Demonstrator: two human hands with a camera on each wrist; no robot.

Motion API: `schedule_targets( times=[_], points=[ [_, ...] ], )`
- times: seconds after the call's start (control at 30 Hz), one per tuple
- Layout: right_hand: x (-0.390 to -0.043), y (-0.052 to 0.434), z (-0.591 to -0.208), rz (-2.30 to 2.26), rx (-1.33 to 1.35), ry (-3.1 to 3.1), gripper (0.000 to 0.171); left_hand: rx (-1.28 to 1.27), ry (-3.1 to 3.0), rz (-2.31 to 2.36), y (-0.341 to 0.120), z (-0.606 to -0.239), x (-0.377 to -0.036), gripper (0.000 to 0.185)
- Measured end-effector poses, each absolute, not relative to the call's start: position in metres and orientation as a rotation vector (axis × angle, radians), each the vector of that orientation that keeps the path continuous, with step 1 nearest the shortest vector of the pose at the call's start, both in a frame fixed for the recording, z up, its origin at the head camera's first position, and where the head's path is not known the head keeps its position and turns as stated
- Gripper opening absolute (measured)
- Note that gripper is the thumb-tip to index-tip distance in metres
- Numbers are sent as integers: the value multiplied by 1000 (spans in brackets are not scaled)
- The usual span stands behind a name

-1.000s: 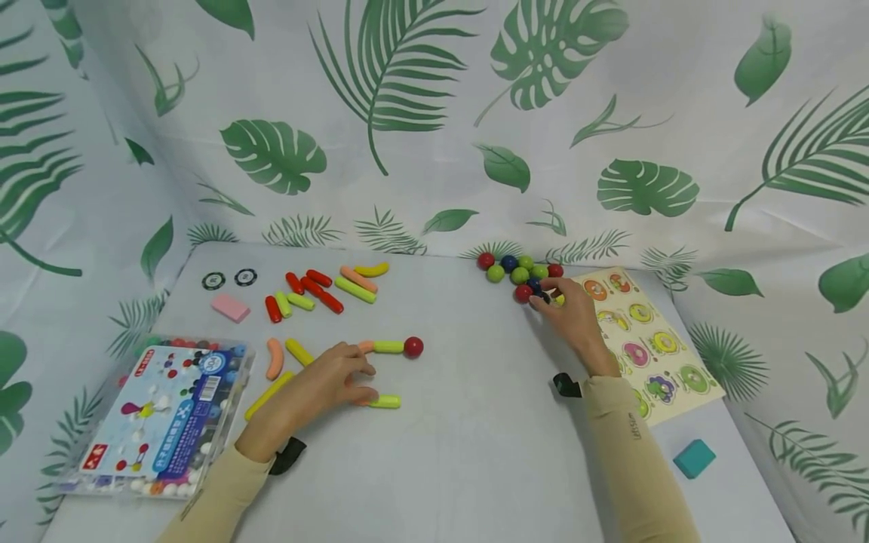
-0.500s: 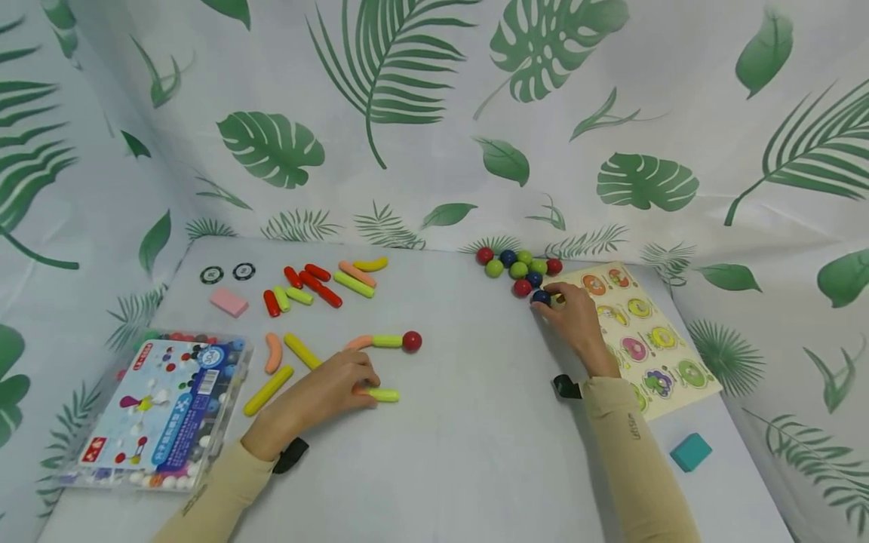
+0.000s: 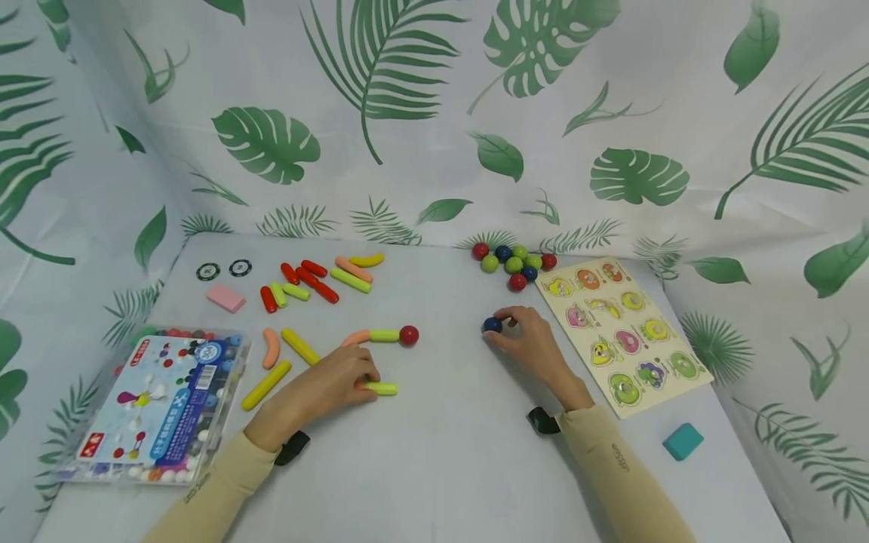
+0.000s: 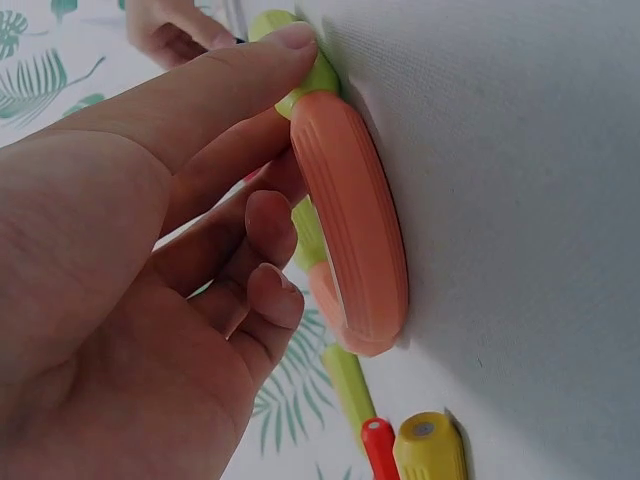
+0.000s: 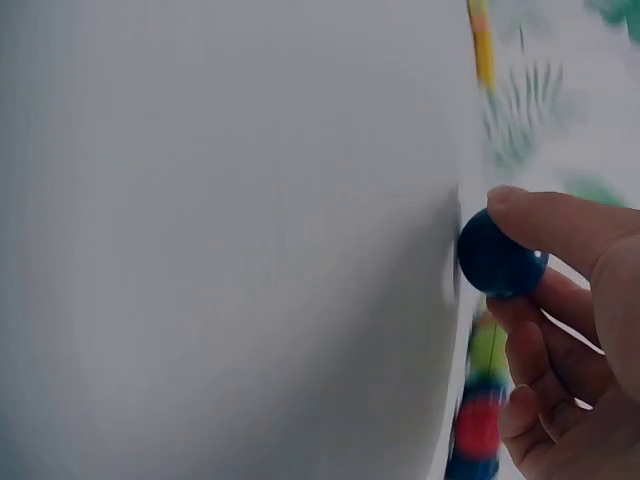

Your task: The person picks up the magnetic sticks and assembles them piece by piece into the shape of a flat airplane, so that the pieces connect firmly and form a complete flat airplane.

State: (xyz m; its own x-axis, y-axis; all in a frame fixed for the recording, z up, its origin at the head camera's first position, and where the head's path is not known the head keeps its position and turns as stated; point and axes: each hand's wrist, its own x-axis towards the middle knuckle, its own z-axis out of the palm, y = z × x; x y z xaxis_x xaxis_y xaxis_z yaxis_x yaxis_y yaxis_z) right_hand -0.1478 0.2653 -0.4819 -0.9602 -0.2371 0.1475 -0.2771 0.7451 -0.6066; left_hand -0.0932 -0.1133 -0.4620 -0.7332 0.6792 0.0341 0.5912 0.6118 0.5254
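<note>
Glossy dark blue ball point(image 3: 492, 325), ribbed matt orange stick point(image 4: 352, 225), finely woven table cloth point(image 3: 448, 445)

Box point(image 3: 159, 403) contents and puzzle-board point(image 3: 621, 332) pictures too small.

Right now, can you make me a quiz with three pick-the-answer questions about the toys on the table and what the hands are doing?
1. Where is the teal block?
A. Near the puzzle board
B. Inside the plastic box
C. Among the sticks

2. What colour is the ball in the right hand?
A. Red
B. Dark blue
C. Green

3. What is the left hand doing?
A. Hanging in the air
B. Lifting the box
C. Touching an orange curved piece on the table

Answers:
1. A, it lies by the board's near corner.
2. B, the fingertips pinch a dark blue ball.
3. C, the wrist view shows fingers against the piece.
</note>
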Motion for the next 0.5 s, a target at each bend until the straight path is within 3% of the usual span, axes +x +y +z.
schedule_targets(
  times=[0.5],
  points=[
    [-101, 177, -480, 1159, 898, -2909, 37, 1049, 2652, 768, -113, -460, -96, 19]
  ],
)
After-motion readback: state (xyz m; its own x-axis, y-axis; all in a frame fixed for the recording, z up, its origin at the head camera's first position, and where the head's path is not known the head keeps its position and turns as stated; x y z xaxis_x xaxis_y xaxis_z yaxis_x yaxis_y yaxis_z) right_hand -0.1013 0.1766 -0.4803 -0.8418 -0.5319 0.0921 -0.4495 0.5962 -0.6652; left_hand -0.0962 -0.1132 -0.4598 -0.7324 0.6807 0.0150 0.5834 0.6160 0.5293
